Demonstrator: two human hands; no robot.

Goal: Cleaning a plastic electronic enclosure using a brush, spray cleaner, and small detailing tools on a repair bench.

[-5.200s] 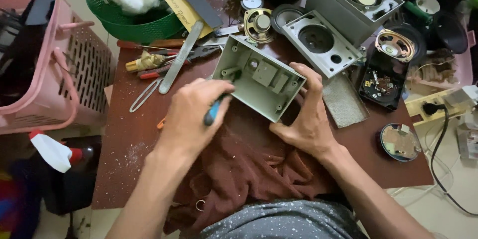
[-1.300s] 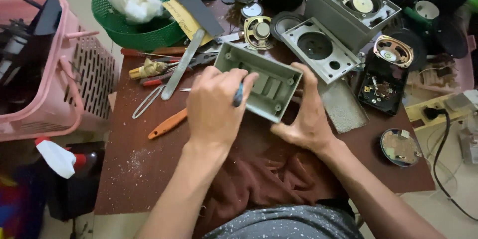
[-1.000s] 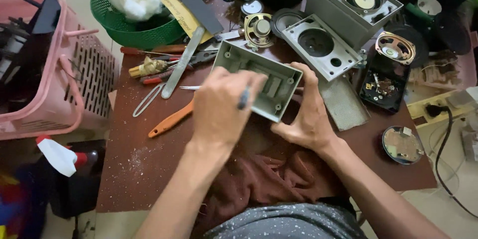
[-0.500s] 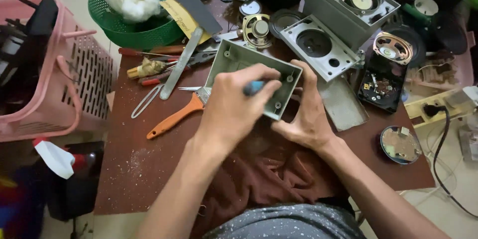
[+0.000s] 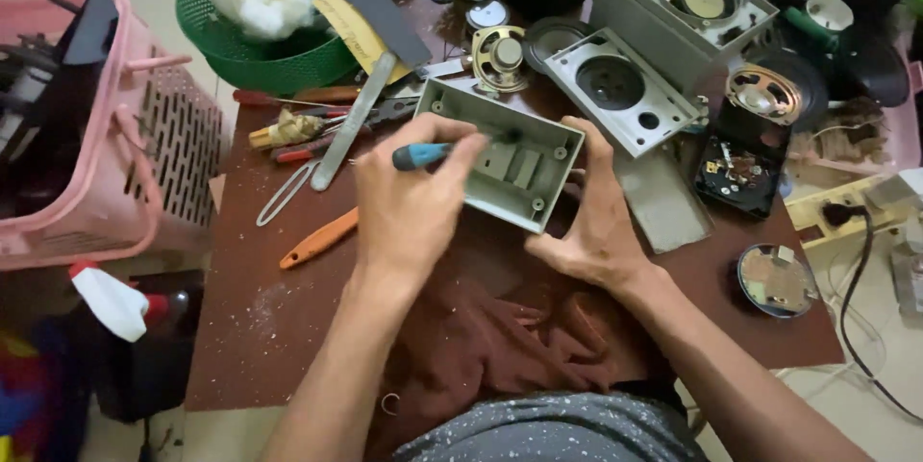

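Observation:
An open grey plastic speaker housing (image 5: pixel 500 159) lies tilted on the brown table (image 5: pixel 250 327). My right hand (image 5: pixel 591 222) grips its near right corner and steadies it. My left hand (image 5: pixel 413 198) holds a screwdriver with a blue handle (image 5: pixel 423 154), laid almost level, its dark shaft reaching into the housing's inside.
An orange-handled tool (image 5: pixel 317 239), tweezers and several other hand tools lie left of the housing. A green basket (image 5: pixel 269 49) stands at the back, a pink basket (image 5: pixel 106 183) at the left. Grey speaker boxes (image 5: pixel 673 15), loose speaker cones and a circuit board (image 5: pixel 735 174) crowd the right.
My left hand has turned the screwdriver from steep to nearly level and pushed its tip deeper into the housing. The right hand has stayed on the housing's corner.

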